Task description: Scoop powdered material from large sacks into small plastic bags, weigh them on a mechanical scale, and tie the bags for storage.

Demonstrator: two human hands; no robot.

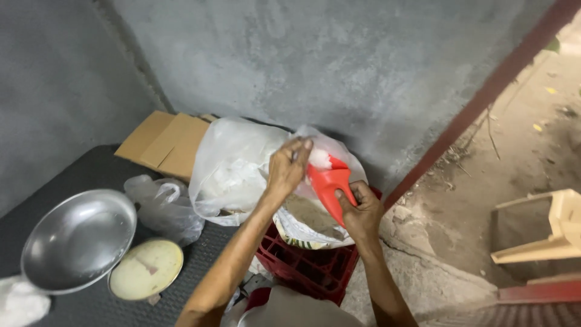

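Observation:
My right hand grips the handle of a red plastic scoop, tilted up with white powder in its bowl. My left hand reaches over the scoop's mouth, fingers pinching at the white stuff or the rim of a clear plastic bag. Below the scoop sits an open sack holding a brownish-grey powder, resting on a red plastic crate.
A dark mat on the left carries a shiny metal bowl, a round weighing scale with a pale dial, a crumpled clear bag and flattened cardboard. Grey walls behind; a red door frame and wooden piece at right.

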